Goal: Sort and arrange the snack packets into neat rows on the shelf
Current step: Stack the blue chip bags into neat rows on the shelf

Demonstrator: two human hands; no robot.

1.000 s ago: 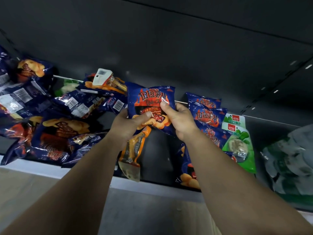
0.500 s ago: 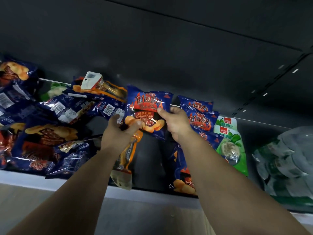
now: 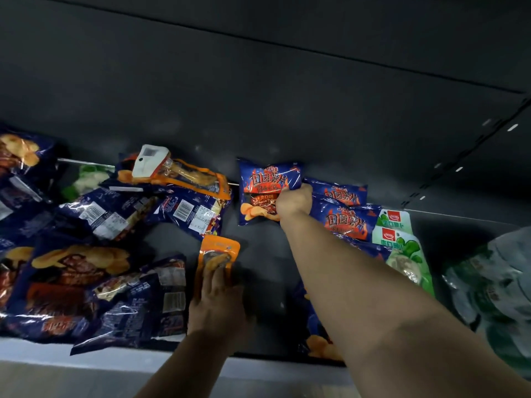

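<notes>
Gripping blue chip packet [image 3: 263, 193] — right hand [image 3: 294, 201] outstretched; left hand [image 3: 217, 300] flat on orange packet [image 3: 218, 254].

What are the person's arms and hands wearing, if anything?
Nothing shows on them. Both forearms are bare as far as the picture reaches, with no sleeves in view. The left hand and right hand wear no gloves, and no watch, ring or bracelet can be seen.

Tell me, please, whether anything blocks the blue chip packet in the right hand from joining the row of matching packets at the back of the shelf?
Nothing visible does. The right hand grips the blue chip packet upright at the back wall, directly beside the row of matching packets, with no other item between them.
</notes>
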